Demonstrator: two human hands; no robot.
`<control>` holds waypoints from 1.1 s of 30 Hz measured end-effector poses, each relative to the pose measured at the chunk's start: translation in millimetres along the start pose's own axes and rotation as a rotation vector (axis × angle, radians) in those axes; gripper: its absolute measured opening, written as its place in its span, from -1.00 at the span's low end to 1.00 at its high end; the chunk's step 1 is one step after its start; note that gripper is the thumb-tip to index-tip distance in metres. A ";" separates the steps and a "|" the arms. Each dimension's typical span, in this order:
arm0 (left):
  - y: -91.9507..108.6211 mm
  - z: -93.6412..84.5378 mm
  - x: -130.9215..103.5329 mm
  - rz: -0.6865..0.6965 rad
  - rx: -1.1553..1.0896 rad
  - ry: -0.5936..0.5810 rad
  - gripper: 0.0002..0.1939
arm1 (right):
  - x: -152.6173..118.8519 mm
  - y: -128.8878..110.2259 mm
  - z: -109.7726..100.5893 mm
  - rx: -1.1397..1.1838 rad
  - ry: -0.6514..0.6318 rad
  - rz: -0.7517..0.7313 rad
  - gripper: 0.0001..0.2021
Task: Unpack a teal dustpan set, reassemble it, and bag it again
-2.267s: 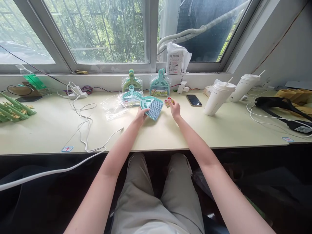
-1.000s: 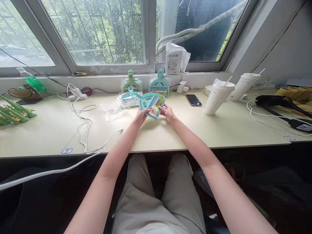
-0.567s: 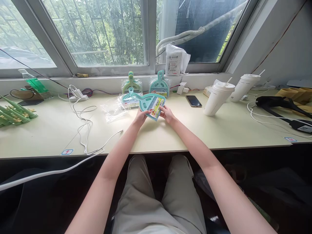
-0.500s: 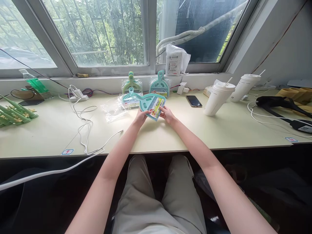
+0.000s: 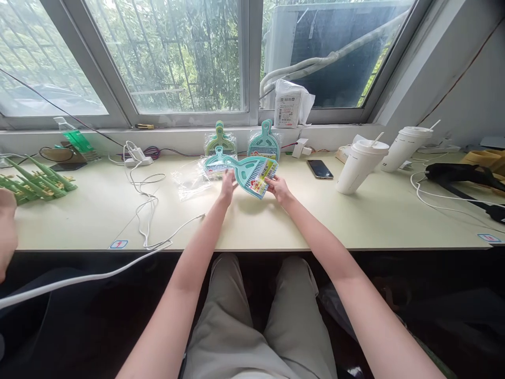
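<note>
Right grip (image 5: 279, 188): pinches card (image 5: 263, 178) on pan (image 5: 244, 173)
Left grip (image 5: 228, 187): nearer handle (image 5: 229, 161) — we can't tell if holding
Pan: slants, handle leftward

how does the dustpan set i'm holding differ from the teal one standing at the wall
The held dustpan set is tilted, its handle to the left, with the right hand gripping its edge; the wall dustpan set stands upright, handle up. The held dustpan set looks unwrapped, while the wall dustpan set is wrapped. Both are teal and labelled.

Hands (image 5: 280, 189) at teal dustpan (image 5: 248, 176), yellow label (image 5: 265, 176), phone (image 5: 320, 169) nearby
</note>
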State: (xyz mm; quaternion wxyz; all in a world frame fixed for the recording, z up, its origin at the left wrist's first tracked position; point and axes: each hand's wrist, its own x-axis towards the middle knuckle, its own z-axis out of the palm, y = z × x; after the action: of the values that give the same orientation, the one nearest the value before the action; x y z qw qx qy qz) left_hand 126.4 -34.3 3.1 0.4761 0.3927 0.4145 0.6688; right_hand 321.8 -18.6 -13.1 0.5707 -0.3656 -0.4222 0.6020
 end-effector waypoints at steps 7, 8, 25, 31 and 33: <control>18.0 -49.5 5.4 0.251 0.850 0.642 -0.36 | -1.1 -3.9 -4.7 0.005 0.040 -0.024 -0.86; 16.3 -55.8 8.1 0.228 0.888 0.639 -0.37 | -1.3 -3.8 -4.5 0.005 0.039 -0.023 -0.86; -12.9 -41.1 10.0 0.163 0.796 0.027 -0.76 | -3.9 -14.1 -6.0 -0.107 0.041 0.098 -0.86; -8.8 -40.5 5.7 0.128 1.470 -0.074 -0.42 | -5.0 -14.6 -6.5 -0.184 0.158 0.121 -0.88; -7.4 -38.5 2.9 0.165 1.529 -0.062 -0.26 | -4.2 -12.5 -6.1 -0.196 0.184 0.106 -0.88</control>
State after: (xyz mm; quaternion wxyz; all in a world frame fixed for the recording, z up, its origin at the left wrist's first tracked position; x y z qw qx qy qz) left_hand 92.6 -37.0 -16.8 0.0323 0.6609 0.7173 0.2183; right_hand 332.5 -22.3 -4.0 0.5361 -0.4948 -0.4050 0.5512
